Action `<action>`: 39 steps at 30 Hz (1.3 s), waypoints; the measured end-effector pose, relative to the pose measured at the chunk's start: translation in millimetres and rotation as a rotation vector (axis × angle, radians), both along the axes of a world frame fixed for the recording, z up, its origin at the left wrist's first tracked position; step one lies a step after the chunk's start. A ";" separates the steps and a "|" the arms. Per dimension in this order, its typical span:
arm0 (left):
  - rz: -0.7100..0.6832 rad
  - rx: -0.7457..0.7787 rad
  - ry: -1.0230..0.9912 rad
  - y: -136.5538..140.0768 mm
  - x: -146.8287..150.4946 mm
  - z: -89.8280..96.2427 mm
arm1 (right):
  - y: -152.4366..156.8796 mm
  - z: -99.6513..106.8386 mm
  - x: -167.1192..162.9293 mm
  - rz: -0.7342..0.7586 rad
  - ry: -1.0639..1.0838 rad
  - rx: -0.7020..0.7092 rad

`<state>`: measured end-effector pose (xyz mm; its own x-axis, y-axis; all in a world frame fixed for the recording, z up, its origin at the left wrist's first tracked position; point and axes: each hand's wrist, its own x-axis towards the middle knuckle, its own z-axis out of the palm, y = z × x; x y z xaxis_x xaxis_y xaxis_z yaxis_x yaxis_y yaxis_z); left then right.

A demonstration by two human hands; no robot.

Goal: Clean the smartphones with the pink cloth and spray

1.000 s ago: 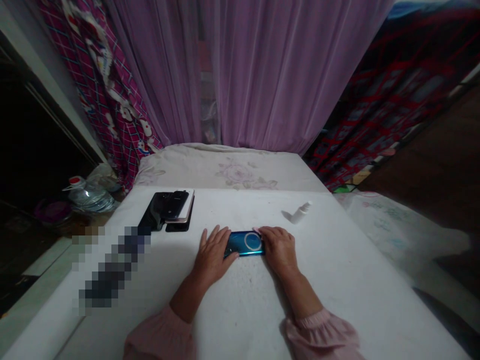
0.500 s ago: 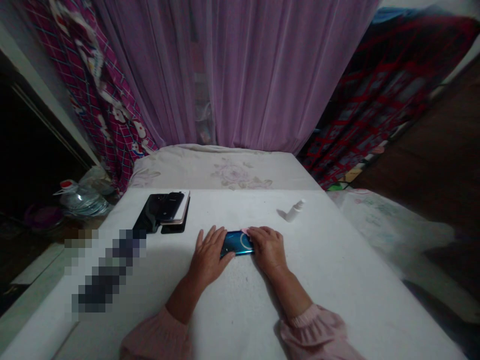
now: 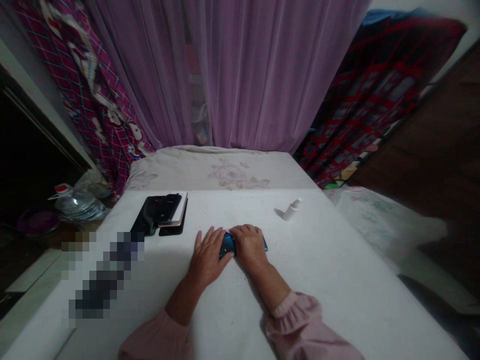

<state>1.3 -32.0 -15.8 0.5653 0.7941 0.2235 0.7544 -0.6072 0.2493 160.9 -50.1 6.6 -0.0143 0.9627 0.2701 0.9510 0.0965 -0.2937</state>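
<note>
- Nearest are the pink sleeves [image 3: 165, 335], of soft fabric, gathered at the cuffs. I think it is good that these cuffs sit well back from the work.
- The left hand [image 3: 205, 256] holds one end of the phone [image 3: 227, 246], with its thumb on the near side and its fingers spread outward. In my judgement this hold should be firm but light, so that the phone does not slide or turn.
- The right hand [image 3: 248, 247] is laid across the middle of the phone with its fingers bent. It seems to grasp a small pink cloth [image 3: 226, 230], of which only a bit shows at the fingertips. For good rubbing, I would advise flat, even pressure, long strokes, and care along the edges.
- The phone lies flat on the table [image 3: 232, 315], between and under the two hands. Its surface is blue and glossy, probably slippery; most of it is hidden.
- The table is white and looks smooth, with fine dark specks.
- Farther, on the left, a stack of phones [image 3: 169, 207] shows thin, shiny black plates and one white side.
- On the right is a small white bottle [image 3: 291, 210], with a narrow top.
- Behind are a cream flowered cloth [image 3: 180, 170], slightly wrinkled, and a purple curtain [image 3: 262, 75] in long soft folds.
</note>
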 end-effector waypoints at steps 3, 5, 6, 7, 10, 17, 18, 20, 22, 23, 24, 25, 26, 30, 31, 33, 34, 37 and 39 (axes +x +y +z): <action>0.004 -0.011 0.004 -0.1 0.3 1.7 | -6.3 -2.5 17.7 -0.039 0.016 0.037; 0.003 -0.018 0.002 0.0 0.2 1.9 | -12.3 -6.0 36.2 -0.105 0.023 0.066; 0.002 -0.019 0.000 0.1 0.2 1.7 | -14.9 -8.0 44.9 -0.143 0.022 0.080; 0.001 -0.018 -0.003 0.2 0.1 1.3 | -17.0 -9.8 52.2 -0.180 0.022 0.090; 0.004 -0.008 -0.013 0.2 0.3 -0.3 | -19.2 -14.0 59.6 -0.229 0.029 0.112; 0.007 0.024 -0.015 0.8 1.1 -3.9 | -18.4 -14.4 17.6 -0.032 0.033 0.152; 0.007 0.022 -0.013 1.0 0.9 -4.3 | -19.8 -13.9 15.1 -0.012 0.038 0.153; 0.001 0.018 -0.014 1.3 0.2 -5.1 | -23.0 -13.4 17.8 -0.017 0.036 0.152; -0.006 0.021 -0.019 1.7 -0.5 -6.0 | -25.0 -13.3 29.2 -0.083 0.020 0.142; -0.007 0.022 -0.022 1.8 -0.8 -6.3 | -25.0 -13.2 36.5 -0.126 0.012 0.133; -0.007 0.023 -0.024 1.9 -0.9 -6.5 | -24.3 -12.8 43.9 -0.167 0.008 0.121; -0.005 0.024 -0.024 2.0 -1.0 -6.5 | -22.9 -12.1 50.5 -0.194 0.009 0.106; -0.003 0.024 -0.024 1.9 -0.9 -6.4 | -21.1 -11.2 55.8 -0.206 0.012 0.090; 0.002 0.028 -0.020 1.2 -0.1 -4.6 | -19.7 -7.3 61.5 -0.186 0.017 0.065; 0.001 0.029 -0.020 0.9 0.1 -4.1 | -23.1 -7.2 60.1 -0.180 0.006 0.072; 0.000 0.026 -0.020 0.5 0.3 -3.2 | -35.1 -8.8 56.8 -0.159 -0.020 0.092; 0.000 0.022 -0.020 0.5 0.2 -3.1 | -43.0 -10.4 55.5 -0.147 -0.030 0.106; -0.008 0.019 -0.023 1.3 -0.2 -3.9 | -65.0 -16.1 54.0 -0.125 -0.035 0.149; -0.018 0.019 -0.023 2.4 -0.7 -4.8 | -70.2 -17.8 54.5 -0.126 -0.030 0.161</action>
<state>0.6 -29.6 -20.6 0.5740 0.7790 0.2522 0.7373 -0.6257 0.2548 215.4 -120.3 -11.2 0.0927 0.9019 0.4220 0.9666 0.0201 -0.2554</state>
